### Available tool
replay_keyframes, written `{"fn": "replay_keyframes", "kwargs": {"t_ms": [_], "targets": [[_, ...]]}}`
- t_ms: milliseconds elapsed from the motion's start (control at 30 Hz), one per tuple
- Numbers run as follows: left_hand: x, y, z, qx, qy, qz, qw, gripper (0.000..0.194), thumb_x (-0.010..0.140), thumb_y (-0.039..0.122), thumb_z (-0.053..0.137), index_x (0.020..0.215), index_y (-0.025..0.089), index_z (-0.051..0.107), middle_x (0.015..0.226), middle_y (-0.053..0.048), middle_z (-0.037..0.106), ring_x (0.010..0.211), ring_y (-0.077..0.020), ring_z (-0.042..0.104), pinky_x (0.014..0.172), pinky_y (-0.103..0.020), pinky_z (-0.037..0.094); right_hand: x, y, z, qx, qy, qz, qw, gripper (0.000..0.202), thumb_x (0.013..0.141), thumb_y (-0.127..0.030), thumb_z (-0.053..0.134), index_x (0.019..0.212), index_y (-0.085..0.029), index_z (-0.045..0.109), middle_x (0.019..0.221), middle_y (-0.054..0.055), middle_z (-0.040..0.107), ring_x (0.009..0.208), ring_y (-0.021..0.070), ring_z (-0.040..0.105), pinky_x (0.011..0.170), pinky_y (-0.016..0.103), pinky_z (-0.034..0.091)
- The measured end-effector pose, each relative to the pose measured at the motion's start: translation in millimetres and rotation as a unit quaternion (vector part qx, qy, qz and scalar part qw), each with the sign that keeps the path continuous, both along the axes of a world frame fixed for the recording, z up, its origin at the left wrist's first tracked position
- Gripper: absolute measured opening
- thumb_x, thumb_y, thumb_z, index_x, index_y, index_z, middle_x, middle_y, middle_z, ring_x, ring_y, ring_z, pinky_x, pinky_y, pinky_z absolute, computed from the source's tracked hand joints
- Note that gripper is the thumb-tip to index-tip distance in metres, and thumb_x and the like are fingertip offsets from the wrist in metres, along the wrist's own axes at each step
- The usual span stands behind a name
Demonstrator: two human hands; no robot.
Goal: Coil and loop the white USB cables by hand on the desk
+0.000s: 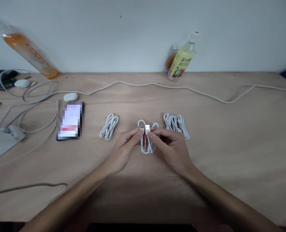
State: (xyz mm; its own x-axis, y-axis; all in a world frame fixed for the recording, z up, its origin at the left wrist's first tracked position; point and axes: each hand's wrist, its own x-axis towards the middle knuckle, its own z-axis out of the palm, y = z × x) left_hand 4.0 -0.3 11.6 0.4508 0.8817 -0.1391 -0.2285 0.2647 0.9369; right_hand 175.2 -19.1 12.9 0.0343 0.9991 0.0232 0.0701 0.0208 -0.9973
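Note:
A white USB cable (147, 150) is held up between my two hands, its length folded in loops that hang below the plugs. My left hand (124, 149) pinches the smaller plug between thumb and fingers. Right beside it, my right hand (173, 146) grips the wider USB plug (147, 127), whose metal end points away from me. On the table to the left lies a coiled white cable bundle (109, 126). More coiled white cables (173, 122) rest just beyond my right hand, which partly hides them.
A phone (71, 120) and a white earbud case (70, 97) lie left. An orange drink bottle (28, 53) and a yellow-labelled bottle (183, 59) stand by the wall. A long white cord (152, 84) crosses the table (241, 145). At far left are a power strip (4, 145) and tangled wires.

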Motion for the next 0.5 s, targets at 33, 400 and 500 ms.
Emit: {"fn": "replay_keyframes", "kwargs": {"t_ms": [33,400,500], "targets": [[-0.2,-0.1,-0.3,0.000,-0.002,0.001,1.000,0.040,0.106,0.051,0.068,0.120,0.018,0.087,0.117,-0.012,0.084,0.119,-0.0314,0.073,0.107,-0.047,0.057,-0.1,0.0,-0.1,-0.001,0.002,0.000,1.000,0.024,0.089,-0.037,0.075,0.069,-0.024,0.079,0.063,0.000,0.070,0.059,0.0152,0.059,0.058,0.030,0.048],[0.7,0.5,-2.1,0.002,-0.013,0.000,1.000,0.033,0.102,0.047,0.074,0.106,0.018,0.089,0.117,-0.011,0.084,0.121,-0.0318,0.073,0.111,-0.047,0.055,0.5,-0.6,-3.0,0.005,0.011,-0.003,1.000,0.021,0.089,-0.036,0.077,0.072,-0.024,0.083,0.069,0.000,0.076,0.062,0.0148,0.062,0.060,0.028,0.050],[0.2,0.0,-3.4,-0.006,-0.014,0.001,1.000,0.033,0.102,0.047,0.075,0.106,0.018,0.089,0.118,-0.011,0.084,0.122,-0.0322,0.072,0.110,-0.047,0.055,0.1,-0.2,-3.0,0.010,0.010,-0.006,1.000,0.021,0.089,-0.035,0.077,0.071,-0.024,0.082,0.068,0.000,0.075,0.061,0.0146,0.062,0.059,0.028,0.049]]}}
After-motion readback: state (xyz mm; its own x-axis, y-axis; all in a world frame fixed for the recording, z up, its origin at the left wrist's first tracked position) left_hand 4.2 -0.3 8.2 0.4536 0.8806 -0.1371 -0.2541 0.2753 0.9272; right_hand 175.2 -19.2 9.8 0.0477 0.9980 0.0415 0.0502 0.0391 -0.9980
